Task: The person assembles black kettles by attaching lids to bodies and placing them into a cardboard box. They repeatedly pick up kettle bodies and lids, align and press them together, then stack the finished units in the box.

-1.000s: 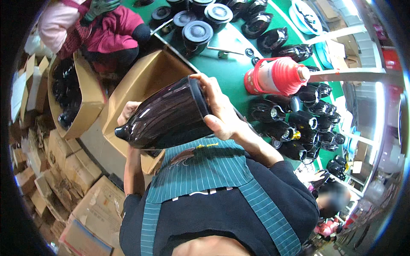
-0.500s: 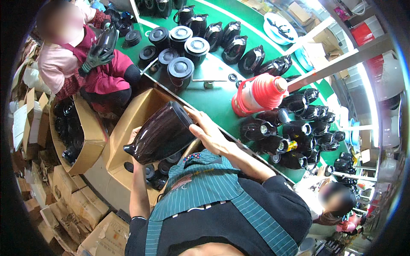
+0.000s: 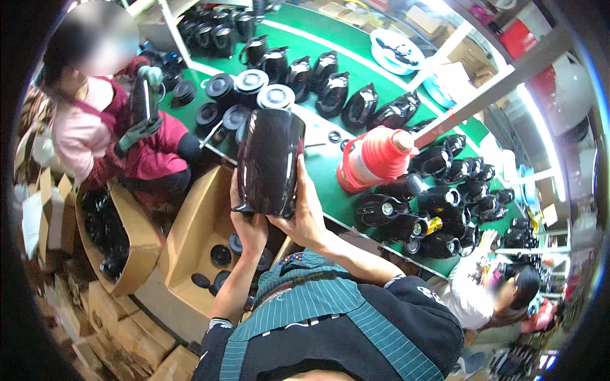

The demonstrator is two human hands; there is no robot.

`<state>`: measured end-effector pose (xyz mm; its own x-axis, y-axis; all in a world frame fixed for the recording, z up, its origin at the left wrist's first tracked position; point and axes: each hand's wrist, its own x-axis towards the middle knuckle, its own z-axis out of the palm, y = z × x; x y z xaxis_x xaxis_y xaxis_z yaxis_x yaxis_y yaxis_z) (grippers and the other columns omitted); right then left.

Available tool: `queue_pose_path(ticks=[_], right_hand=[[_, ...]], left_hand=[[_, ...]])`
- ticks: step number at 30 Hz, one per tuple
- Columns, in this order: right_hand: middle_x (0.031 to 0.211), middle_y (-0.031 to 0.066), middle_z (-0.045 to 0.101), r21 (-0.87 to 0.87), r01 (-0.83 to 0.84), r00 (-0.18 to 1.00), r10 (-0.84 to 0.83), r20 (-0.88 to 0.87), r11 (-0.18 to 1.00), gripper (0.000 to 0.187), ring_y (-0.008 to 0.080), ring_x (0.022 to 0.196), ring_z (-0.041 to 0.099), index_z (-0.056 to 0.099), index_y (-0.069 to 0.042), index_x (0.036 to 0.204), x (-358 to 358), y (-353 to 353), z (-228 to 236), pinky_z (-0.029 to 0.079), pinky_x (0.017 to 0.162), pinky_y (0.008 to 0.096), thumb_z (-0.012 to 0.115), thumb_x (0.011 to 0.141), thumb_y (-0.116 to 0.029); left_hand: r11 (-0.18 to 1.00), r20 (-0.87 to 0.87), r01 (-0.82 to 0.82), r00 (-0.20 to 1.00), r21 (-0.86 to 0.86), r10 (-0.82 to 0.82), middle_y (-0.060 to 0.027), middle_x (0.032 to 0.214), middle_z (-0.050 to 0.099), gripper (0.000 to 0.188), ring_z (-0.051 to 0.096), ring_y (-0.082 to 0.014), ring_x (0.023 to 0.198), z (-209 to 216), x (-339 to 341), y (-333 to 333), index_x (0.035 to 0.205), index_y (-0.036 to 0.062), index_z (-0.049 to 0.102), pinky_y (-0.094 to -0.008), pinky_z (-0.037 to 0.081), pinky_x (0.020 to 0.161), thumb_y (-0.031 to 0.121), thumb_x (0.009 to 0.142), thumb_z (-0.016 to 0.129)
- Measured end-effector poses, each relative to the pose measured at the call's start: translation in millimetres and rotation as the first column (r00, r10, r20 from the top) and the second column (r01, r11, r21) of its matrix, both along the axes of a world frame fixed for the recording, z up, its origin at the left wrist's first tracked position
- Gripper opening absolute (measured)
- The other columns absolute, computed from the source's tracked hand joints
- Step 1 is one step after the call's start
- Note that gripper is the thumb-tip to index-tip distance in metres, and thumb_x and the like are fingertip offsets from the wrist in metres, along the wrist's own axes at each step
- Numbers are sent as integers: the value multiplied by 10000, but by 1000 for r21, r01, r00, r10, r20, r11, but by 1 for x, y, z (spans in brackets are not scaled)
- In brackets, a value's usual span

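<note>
A glossy black thermos jug (image 3: 270, 159) is held up in front of me, its pouring lip turned toward me and its wider end pointing away over the bench edge. My left hand (image 3: 250, 230) grips it along the left side near the lip. On the other side my right hand (image 3: 307, 214) wraps round it, fingers along the wall and palm near the lower end. Behind the jug, several round black and grey lids or bases (image 3: 276, 96) stand on the green bench (image 3: 318, 159), some partly hidden by it.
Below my hands is an open cardboard box (image 3: 190, 254) holding round black parts. A red ribbed cone-shaped thing (image 3: 375, 159) stands on the bench among many black jugs (image 3: 387, 209). At the left a co-worker (image 3: 101, 140) in gloves handles another jug beside a second box (image 3: 136, 247).
Both hands have swung the jug from a tilted, sideways hold to nearly straight ahead, farther over the bench edge. My right hand moved from its wide end to its side. My view shifted slightly.
</note>
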<state>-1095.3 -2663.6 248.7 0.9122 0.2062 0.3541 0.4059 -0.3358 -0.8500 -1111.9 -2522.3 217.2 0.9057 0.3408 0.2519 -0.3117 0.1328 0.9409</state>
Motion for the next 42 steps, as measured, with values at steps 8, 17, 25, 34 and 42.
queue_pose_path(ticks=[8, 17, 25, 34, 42], right_hand=[[1083, 163, 705, 630, 338, 896, -34, -443, 699, 329, 270, 953, 716, 568, 21, 1317, 165, -38, 38, 656, 717, 416, 525, 1094, -218], [1039, 204, 734, 323, 595, 789, -458, -409, 736, 513, 289, 642, 776, 388, -53, 1480, 446, -232, -12, 622, 444, 384, 541, 1086, -344], [1328, 126, 607, 192, 658, 628, -390, -674, 728, 605, 286, 1155, 620, 555, -124, 1469, 592, -333, -139, 605, 570, 455, 810, 935, -255], [1239, 167, 760, -917, 325, 620, -784, 22, 232, 660, 343, 1164, 737, 765, -78, 1191, 603, -263, -158, 575, 985, 483, 750, 862, -650], [912, 185, 761, -810, 483, 875, -228, 428, 333, 340, 396, 836, 753, 746, -55, 953, 632, -150, -82, 598, 782, 529, 654, 910, -380]], left_hand=[[803, 228, 138, 919, 580, -322, -230, 1718, 297, 918, 412, -364, 1530, 82, 115, -40, 1692, 86, 254, -470, 495, 1152, 36, 927, 759], [885, -322, 328, 921, 332, -221, -168, 1272, 743, 433, 756, -239, 1104, -21, 101, -14, 1421, -13, 625, -350, 594, 976, 61, 1001, 700], [958, -689, 18, 698, 288, 194, -166, 1146, 786, 283, 786, -207, 973, -110, -6, 60, 1290, -26, 689, -326, 617, 880, 100, 1038, 662], [970, -785, -70, 574, 235, 232, -178, 1156, 783, 283, 788, -212, 977, -118, -2, 28, 1296, -37, 679, -329, 615, 889, 96, 1049, 640], [705, -299, -126, 843, 698, 447, -187, 1191, 754, 309, 739, -346, 1100, -68, 141, 24, 1273, -1, 693, -413, 571, 990, 53, 969, 711]])
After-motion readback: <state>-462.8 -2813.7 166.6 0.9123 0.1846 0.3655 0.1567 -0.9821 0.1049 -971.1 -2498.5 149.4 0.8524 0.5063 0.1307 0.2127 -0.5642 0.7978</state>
